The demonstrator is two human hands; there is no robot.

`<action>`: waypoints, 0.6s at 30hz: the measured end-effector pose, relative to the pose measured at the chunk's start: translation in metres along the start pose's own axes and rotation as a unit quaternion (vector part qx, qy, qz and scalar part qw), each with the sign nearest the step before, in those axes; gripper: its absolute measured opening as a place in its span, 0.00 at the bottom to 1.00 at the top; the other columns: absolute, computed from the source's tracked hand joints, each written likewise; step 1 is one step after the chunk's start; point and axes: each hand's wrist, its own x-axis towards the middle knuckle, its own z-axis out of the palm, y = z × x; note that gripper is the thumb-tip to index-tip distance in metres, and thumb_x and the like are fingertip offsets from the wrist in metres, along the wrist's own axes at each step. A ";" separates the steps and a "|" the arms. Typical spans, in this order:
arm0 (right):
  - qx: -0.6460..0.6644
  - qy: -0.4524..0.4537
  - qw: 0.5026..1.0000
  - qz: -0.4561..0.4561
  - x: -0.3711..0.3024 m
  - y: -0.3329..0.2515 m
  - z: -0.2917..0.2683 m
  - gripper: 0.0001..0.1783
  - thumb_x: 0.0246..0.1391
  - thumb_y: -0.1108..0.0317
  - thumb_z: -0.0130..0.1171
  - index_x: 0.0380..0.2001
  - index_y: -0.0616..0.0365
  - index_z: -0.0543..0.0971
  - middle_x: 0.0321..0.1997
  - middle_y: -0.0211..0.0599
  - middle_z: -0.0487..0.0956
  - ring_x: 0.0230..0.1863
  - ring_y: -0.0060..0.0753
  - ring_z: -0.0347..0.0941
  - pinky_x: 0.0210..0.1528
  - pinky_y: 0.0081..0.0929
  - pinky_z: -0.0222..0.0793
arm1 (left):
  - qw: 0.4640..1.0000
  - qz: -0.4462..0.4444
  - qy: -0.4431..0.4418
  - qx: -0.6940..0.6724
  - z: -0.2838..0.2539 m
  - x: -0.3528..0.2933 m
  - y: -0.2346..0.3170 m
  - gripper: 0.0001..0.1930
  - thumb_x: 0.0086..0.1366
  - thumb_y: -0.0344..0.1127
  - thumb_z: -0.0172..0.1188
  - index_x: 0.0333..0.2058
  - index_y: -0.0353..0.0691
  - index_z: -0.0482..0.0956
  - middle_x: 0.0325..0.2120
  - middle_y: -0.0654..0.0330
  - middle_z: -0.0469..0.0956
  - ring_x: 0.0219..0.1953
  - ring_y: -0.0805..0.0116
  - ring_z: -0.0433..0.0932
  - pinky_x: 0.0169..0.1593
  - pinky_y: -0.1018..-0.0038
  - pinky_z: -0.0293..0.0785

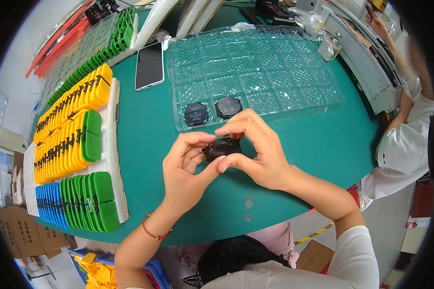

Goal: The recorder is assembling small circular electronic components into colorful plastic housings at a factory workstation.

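I have a green counter (304,154) filling most of my head view, its near edge curving past the wearer's lap. On it, toward the far side, I see a clear plastic tray (299,89) divided into a grid of compartments. Along the left, a white board (115,154) carries rows of thin coloured plates: yellow plates (65,156) in two long rows, with green plates (106,212) and blue plates (48,200) in the nearest one. At my right edge a co-worker's white sleeve (402,139) shows.

Between the board and the tray lies a smartphone (150,66), dark screen up, in a pale frame.

Closer in, I have both hands raised over the counter, just this side of the tray. The left hand (185,176) pinches a dark glossy piece (220,150) between thumb and fingers; the right hand (267,161) grips it too, index finger arched over it and thumb underneath. The piece is nearly black with a brownish cast, rounded and somewhat barrel-shaped, with small knobby bumps along its upper side and soft highlights on its shiny skin. Fingertips cover some of it, so I can't tell its full outline.

Two black discs (196,114) sit side by side in the tray's near-left compartments, their tops faintly printed.
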 end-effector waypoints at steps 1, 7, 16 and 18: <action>-0.010 -0.011 1.000 -0.014 -0.001 0.006 -0.002 0.18 0.43 0.66 0.63 0.39 0.60 0.73 0.34 0.38 0.70 0.31 0.31 0.66 0.33 0.26 0.64 | 1.000 0.000 0.001 0.001 -0.001 0.001 0.000 0.17 0.52 0.18 0.60 0.40 0.30 0.67 0.37 0.57 0.72 0.41 0.72 0.74 0.46 0.77 0.73; 0.018 -0.027 0.996 0.084 -0.001 0.004 -0.003 0.12 0.49 0.70 0.56 0.38 0.62 0.72 0.32 0.37 0.70 0.30 0.28 0.65 0.32 0.23 0.64 | 0.996 -0.065 0.005 -0.058 -0.004 0.004 0.000 0.16 0.54 0.20 0.59 0.41 0.30 0.68 0.38 0.55 0.72 0.41 0.71 0.74 0.46 0.77 0.73; 0.209 -0.007 0.953 0.221 -0.003 0.011 0.002 0.10 0.50 0.69 0.57 0.34 0.64 0.73 0.27 0.29 0.72 0.28 0.17 0.65 0.32 0.19 0.64 | 0.991 -0.108 0.034 -0.076 -0.006 0.005 0.001 0.10 0.56 0.22 0.57 0.38 0.28 0.70 0.37 0.53 0.75 0.39 0.71 0.76 0.43 0.78 0.74; 0.221 -0.009 0.948 0.228 -0.002 0.010 0.002 0.10 0.50 0.69 0.57 0.34 0.63 0.73 0.27 0.28 0.72 0.27 0.16 0.64 0.32 0.18 0.63 | 0.991 -0.105 0.024 -0.078 -0.008 0.005 0.001 0.09 0.56 0.21 0.57 0.36 0.28 0.71 0.35 0.53 0.76 0.37 0.71 0.77 0.41 0.78 0.76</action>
